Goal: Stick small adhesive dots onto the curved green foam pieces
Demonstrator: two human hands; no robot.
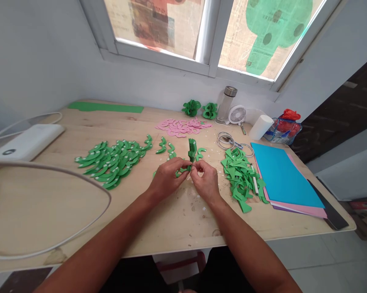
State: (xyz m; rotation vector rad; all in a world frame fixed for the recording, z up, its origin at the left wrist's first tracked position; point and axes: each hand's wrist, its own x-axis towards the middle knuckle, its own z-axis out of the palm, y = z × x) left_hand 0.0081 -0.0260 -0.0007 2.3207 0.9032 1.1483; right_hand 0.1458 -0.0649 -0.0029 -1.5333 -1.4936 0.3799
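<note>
Between my two hands stands a stack of curved green paper cutouts [192,149], held upright over the table. My left hand [169,176] pinches its lower end from the left. From the right, my right hand [206,179] has thumb and forefinger pressed together at the same end; what exactly its fingertips grip is too small to make out. Close by lie loose curved green pieces with white patches, one of them a green cutout [201,153] right of the stack. A large spread of similar green cutouts [116,160] covers the table to the left.
Green paper scraps [240,175] with a white pen [254,179] lie right, near tape rolls [225,141] and blue paper sheets [285,175]. Pink cutouts [183,127], green paper ornaments [191,108], a bottle [226,105] and a small fan [237,114] stand behind. A cable [107,191] loops at left.
</note>
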